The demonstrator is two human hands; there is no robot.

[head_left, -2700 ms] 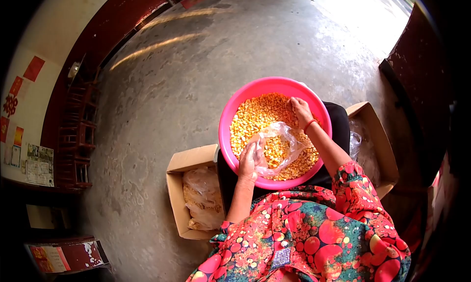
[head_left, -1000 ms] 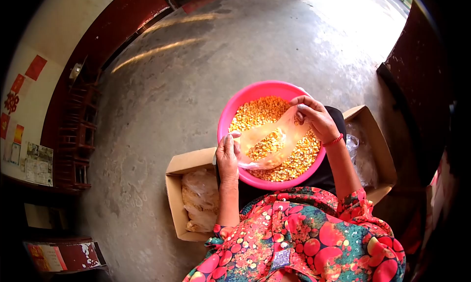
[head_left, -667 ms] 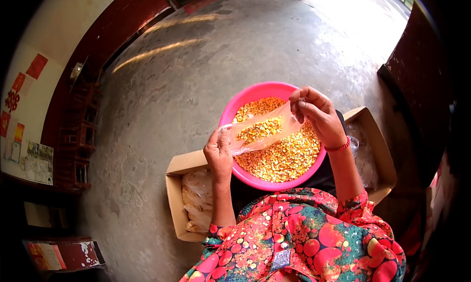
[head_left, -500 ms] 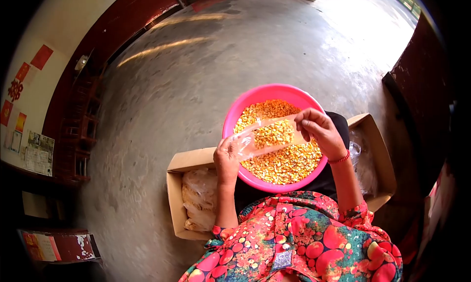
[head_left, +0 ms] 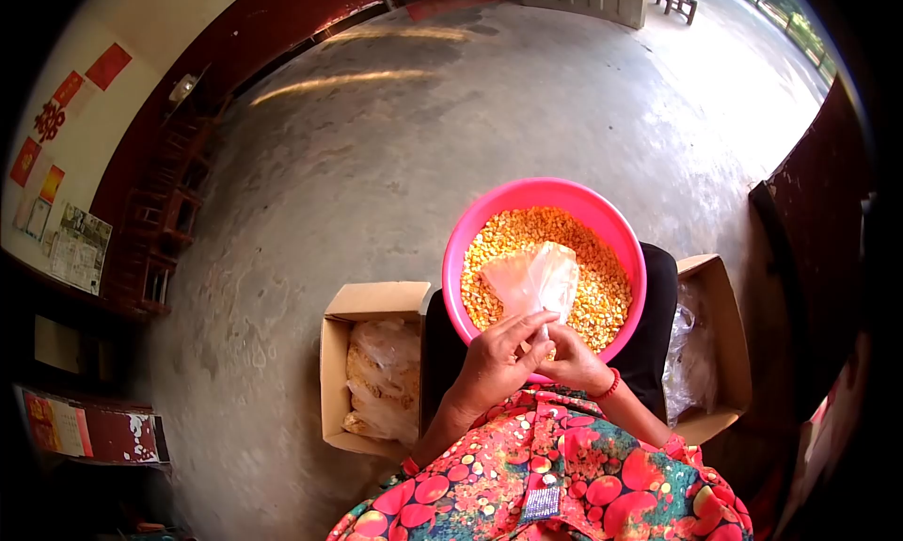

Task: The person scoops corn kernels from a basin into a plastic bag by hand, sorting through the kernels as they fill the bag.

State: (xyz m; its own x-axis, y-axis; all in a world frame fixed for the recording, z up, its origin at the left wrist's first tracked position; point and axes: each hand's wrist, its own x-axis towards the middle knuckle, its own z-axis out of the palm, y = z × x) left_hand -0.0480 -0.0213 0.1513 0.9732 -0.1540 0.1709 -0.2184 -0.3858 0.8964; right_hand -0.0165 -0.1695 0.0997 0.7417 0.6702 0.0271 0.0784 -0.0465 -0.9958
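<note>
A pink basin (head_left: 467,236) full of yellow corn kernels (head_left: 591,268) rests on my lap. Over its near rim I hold a small clear plastic bag (head_left: 534,279) with kernels in it, standing upright. My left hand (head_left: 499,362) and my right hand (head_left: 568,355) are pressed together at the bag's lower end, both pinching its neck. A red band sits on my right wrist.
An open cardboard box (head_left: 340,357) with filled plastic bags stands on the concrete floor at my left. Another open box (head_left: 722,345) with clear plastic stands at my right. A dark wooden shelf (head_left: 160,230) lines the left wall. A dark door panel (head_left: 818,202) is at the right.
The bag was stretched flat between my spread hands over the basin. Now both hands have come together near my body and the bag stands upright, gathered at its neck.
</note>
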